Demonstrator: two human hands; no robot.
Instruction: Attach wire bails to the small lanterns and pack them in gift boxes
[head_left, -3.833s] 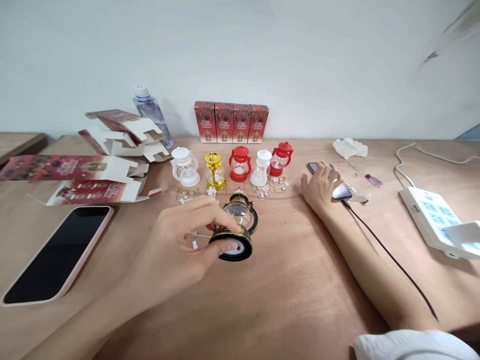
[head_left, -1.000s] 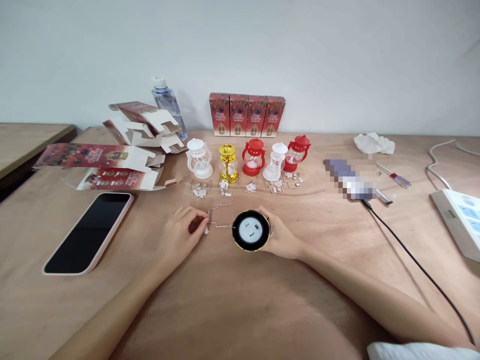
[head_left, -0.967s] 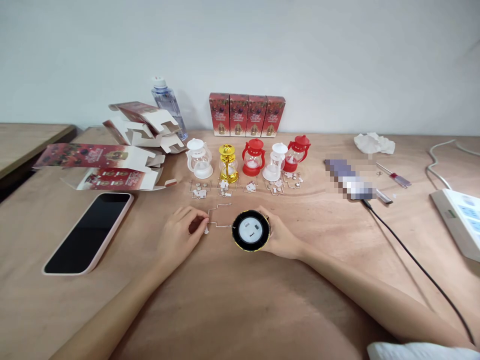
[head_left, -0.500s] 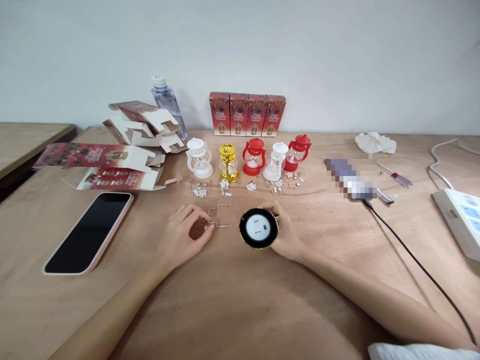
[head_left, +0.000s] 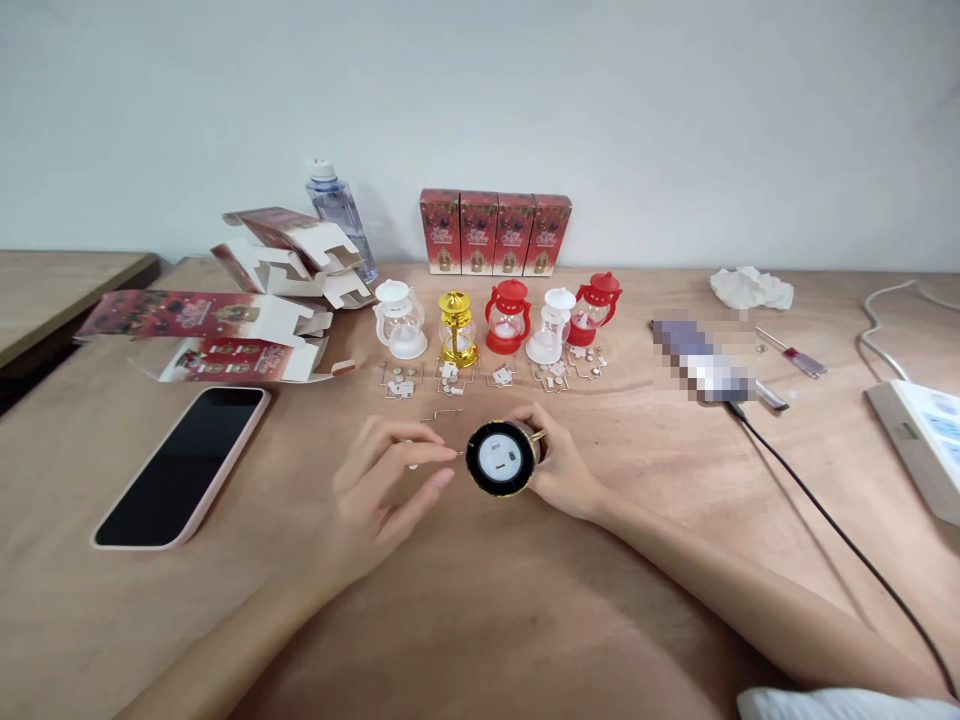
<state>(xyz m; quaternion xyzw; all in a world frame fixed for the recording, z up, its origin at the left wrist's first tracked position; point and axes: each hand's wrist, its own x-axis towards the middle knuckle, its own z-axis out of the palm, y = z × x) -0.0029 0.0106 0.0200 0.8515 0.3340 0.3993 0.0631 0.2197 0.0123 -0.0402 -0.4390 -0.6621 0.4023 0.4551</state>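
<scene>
My right hand [head_left: 561, 468] is wrapped round a small black-and-gold lantern [head_left: 501, 458], tipped so that its white round base faces me. My left hand [head_left: 386, 480] is just left of it, thumb and forefinger pinched on a thin bent wire handle [head_left: 444, 414] whose end reaches the lantern's rim. A tiny white piece [head_left: 412, 466] lies on the wooden table [head_left: 480, 620] under the left fingers.
Behind stand several small lanterns, white [head_left: 398, 320], gold [head_left: 457, 328] and red [head_left: 507, 317], with small parts before them, and closed red boxes [head_left: 495, 234]. Opened boxes [head_left: 225, 320], a bottle [head_left: 337, 215] and a phone [head_left: 184, 462] are left; a cable [head_left: 825, 520], screwdriver [head_left: 793, 354] and power strip [head_left: 919, 440] right.
My left hand has risen from the table and pinched the wire, bringing it to the lantern. My right hand has drawn the lantern slightly left, towards the left hand.
</scene>
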